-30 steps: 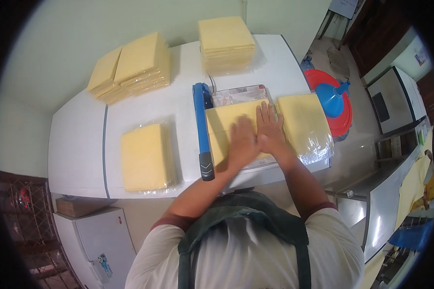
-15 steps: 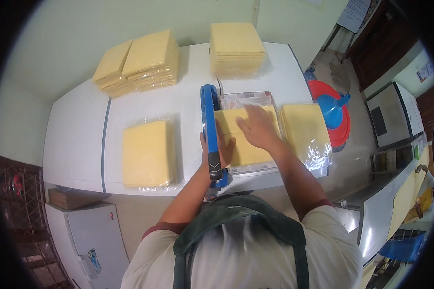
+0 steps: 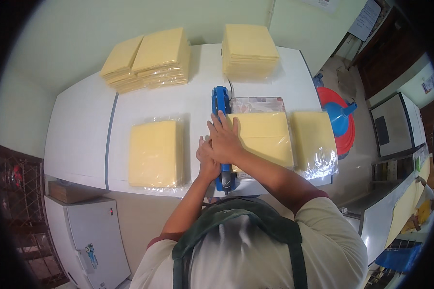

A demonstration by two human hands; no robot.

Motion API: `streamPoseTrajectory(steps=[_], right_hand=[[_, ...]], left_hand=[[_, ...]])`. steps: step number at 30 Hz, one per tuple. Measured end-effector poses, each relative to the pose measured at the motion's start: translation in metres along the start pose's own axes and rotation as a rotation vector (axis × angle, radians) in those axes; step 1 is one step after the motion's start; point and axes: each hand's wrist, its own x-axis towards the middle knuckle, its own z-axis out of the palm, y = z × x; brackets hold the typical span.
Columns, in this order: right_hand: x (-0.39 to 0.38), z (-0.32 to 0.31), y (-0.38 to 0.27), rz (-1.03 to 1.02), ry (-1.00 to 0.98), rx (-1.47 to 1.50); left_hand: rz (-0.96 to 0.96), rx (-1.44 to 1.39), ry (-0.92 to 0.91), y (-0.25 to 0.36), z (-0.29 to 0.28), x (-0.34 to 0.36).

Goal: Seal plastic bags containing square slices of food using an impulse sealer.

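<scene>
A blue bag sealer (image 3: 220,98) with a black-tipped long arm stands near the table's front edge, its arm down. My right hand (image 3: 225,140) lies across that arm, fingers spread and stretched forward. Against the arm's left side rests my left hand (image 3: 209,160), partly covered by the right; one finger stretches forward, the others are partly hidden. Just right of the sealer, a stack of yellow sheets (image 3: 263,137) in clear plastic lies on a patterned flat base (image 3: 260,103). The bag's edge at the sealer is hidden by my hands.
The white table (image 3: 154,103) holds another wrapped yellow stack (image 3: 154,154) at left, one at right (image 3: 315,139), and taller stacks at the back left (image 3: 160,53) and back middle (image 3: 250,48). A red basin (image 3: 342,144) with a blue funnel (image 3: 339,120) stands beyond the right edge.
The sealer's arm has come down from its raised position. My right hand has moved left off the yellow stack onto the arm; my left hand has shifted to the arm's left side.
</scene>
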Motion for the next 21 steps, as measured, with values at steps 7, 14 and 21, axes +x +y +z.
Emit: streamPoseTrajectory(steps=[7, 14, 21], right_hand=[[0.001, 0.003, -0.002, -0.014, 0.075, -0.002], [-0.002, -0.003, -0.002, -0.011, 0.047, -0.002], [-0.004, -0.020, -0.005, -0.009, -0.062, 0.029]], left_hand=[[-0.079, -0.260, 0.193, 0.003, -0.017, 0.000], [-0.290, -0.661, 0.297, 0.033, -0.053, -0.013], [-0.311, -0.618, 0.389, 0.058, -0.069, -0.024]])
